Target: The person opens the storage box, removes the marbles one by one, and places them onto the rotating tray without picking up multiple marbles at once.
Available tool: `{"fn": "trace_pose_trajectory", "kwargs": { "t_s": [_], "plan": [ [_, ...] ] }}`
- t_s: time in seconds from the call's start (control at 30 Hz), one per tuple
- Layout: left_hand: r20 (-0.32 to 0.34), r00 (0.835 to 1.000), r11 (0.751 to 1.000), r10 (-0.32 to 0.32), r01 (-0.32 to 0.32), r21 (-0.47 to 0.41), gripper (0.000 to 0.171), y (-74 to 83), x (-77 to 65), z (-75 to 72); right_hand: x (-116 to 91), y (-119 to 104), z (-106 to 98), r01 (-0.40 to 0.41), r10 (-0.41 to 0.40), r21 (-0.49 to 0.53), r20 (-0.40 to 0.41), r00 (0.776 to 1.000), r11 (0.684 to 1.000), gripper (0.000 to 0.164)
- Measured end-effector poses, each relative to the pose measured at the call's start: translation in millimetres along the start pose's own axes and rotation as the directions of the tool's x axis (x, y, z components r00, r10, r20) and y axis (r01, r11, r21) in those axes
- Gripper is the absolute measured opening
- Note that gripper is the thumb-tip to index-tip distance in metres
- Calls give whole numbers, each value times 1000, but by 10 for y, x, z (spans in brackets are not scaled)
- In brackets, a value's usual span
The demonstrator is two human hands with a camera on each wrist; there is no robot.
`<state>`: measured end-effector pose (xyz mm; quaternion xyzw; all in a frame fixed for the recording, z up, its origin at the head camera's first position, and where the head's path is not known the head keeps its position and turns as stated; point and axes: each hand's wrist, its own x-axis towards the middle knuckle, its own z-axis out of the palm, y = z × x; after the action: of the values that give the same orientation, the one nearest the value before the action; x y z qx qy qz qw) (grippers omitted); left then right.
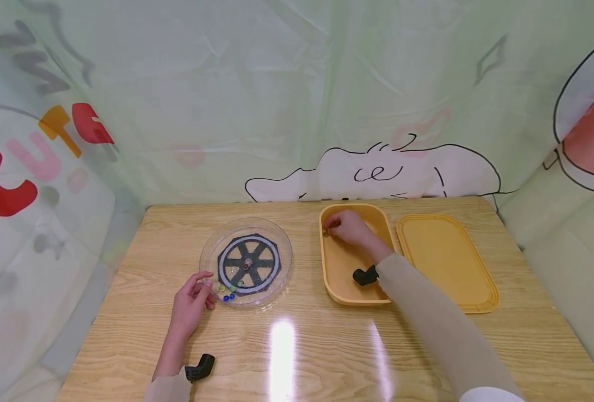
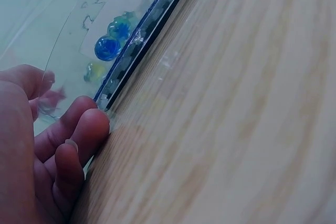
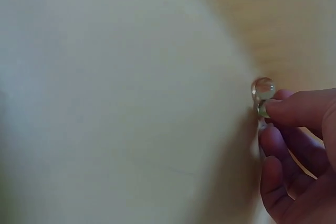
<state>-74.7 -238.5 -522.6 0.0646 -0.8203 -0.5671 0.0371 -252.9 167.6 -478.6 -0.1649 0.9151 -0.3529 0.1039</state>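
Note:
At the left of the table stands a round clear dish (image 1: pixel 283 279) over a black-and-white wheel pattern, with several glass marbles inside. Two blue marbles (image 1: pixel 229 297) lie by its near wall, and one blue marble (image 2: pixel 107 48) shows through the wall in the left wrist view. My left hand (image 1: pixel 194 300) holds the dish's near-left rim, fingers curled about the wall. Inside the yellow bin (image 1: pixel 331 290), my right hand (image 1: pixel 351 228) is at the left wall. Its thumb and finger pinch a greenish marble (image 3: pixel 263 109), partly hidden. Touching or very near it is a clear marble (image 3: pixel 264 88).
A flat yellow lid (image 1: pixel 447 262) lies right of the bin, under the right forearm's line. Wood table (image 1: pixel 297 346) spans the front. A printed curtain (image 1: pixel 226 111) hangs behind and at both sides. Black camera mounts (image 1: pixel 201 367) sit at the wrists.

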Motion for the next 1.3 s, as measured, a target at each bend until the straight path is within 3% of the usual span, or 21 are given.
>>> {"fn": "trace_pose_trajectory", "kwargs": {
  "t_s": [0.5,0.77,0.93,1.3],
  "plan": [
    [-9,1000,1000,28,-28,2,21,33,-13,12,-35,-39,4,15,-15,-53,-4,1000,998,16],
    [0,1000,1000,-22,22,-1,22,34,9,17,-28,-34,-10,14,-13,-48,11,1000,999,15],
    [3,999,999,-32,32,4,23,30,5,14,-23,-46,-34,-5,5,-25,18,1000,1000,15],
    [-3,1000,1000,18,-18,-1,20,10,-3,4,-53,-96,-127,-49,48,56,34,998,997,15]
  ]
}}
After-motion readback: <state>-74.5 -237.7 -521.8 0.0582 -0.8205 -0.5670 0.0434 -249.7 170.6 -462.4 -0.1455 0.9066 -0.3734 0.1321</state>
